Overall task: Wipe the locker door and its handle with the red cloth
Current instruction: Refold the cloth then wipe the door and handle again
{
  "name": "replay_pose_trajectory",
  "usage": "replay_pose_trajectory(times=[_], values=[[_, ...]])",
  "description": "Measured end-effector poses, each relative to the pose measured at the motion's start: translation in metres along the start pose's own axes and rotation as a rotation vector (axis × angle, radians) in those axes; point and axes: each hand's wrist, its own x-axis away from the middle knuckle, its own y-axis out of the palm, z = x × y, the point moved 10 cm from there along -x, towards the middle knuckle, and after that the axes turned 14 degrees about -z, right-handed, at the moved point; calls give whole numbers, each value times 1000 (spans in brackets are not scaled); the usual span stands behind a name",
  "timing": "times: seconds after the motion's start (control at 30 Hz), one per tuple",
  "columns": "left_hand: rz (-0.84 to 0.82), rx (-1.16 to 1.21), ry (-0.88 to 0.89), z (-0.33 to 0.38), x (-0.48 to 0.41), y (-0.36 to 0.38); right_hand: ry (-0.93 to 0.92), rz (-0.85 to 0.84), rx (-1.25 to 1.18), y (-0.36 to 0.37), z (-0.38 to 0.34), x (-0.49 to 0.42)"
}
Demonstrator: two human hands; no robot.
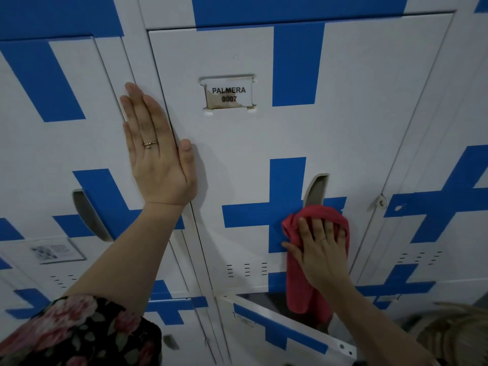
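R hand (320,249) flat, fingers straight, pressed red cloth (303,286) on locker door (237,143) just below handle (315,190). L hand (158,154) flat, released, braced frame. Next: wipe handle recess.

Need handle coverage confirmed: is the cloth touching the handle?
Touching. Head view: the cloth, under the right hand, overlaps the handle at its lower end.
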Motion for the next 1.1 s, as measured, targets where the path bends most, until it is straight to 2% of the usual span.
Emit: replay_pose_trajectory(times=[0.2, 0.27, 0.5, 0.67, 0.73, 0.83, 0.97, 1.03, 1.1], values=[[14, -2, 4, 1, 1, -1, 198, 315, -293, -78, 21, -19], [12, 3, 4, 0, 1, 0, 213, 354, -331, -88, 21, -22], [16, 1, 9, 1, 1, -1, 197, 93, -228, -26, 28, -3], [14, 2, 7, 1, 1, -1, 158, 304, -301, -80, 32, -19], [14, 3, 6, 1, 0, -1, 183, 337, -297, -91, 33, -23], [11, -1, 3, 1, 0, -1, 163, 257, -258, -69, 28, -17], [10, 5, 3, 1, 0, -1, 202, 30, -237, -21, 25, -2], [8, 5, 5, 1, 0, -1, 211, 60, -218, -28, 25, -5], [12, 4, 3, 0, 1, 0, 191, 197, -211, -51, 23, -10]])
